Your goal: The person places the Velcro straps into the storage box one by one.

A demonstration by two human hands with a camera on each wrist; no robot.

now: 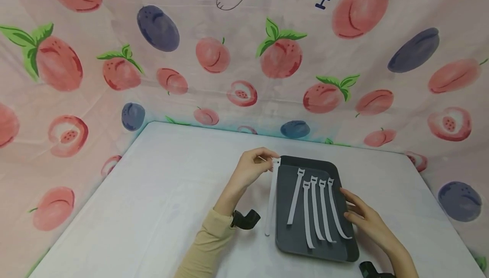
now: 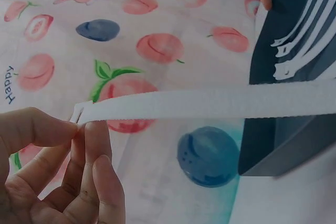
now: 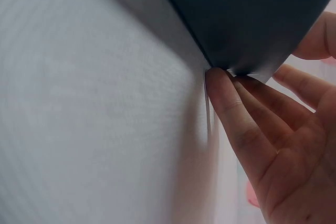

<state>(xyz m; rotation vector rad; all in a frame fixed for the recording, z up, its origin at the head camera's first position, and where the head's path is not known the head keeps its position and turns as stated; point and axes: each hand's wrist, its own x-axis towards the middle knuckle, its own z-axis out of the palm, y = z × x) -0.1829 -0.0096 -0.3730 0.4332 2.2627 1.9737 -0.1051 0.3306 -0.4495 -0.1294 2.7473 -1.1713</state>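
In the head view, my left hand (image 1: 253,165) is at the upper left corner of a dark grey tray (image 1: 280,235). Its thumb and fingertips pinch the slotted head of a white cable tie (image 2: 210,99), a flat strap that hangs down along the tray's left side. Several more white cable ties (image 1: 316,208) lie lengthwise inside the tray, slotted heads toward the far end, some with curled tails. My right hand (image 1: 366,218) touches the tray's right side with fairly straight fingers. In the right wrist view, fingertips (image 3: 223,87) meet the lower edge of the tray's outer wall.
Under the tray is a white tabletop (image 1: 160,197), stretching widely to the left. A fruit-printed cloth (image 1: 237,27) hangs behind and at the sides. Black wrist mounts (image 1: 246,219) sit on both wrists.
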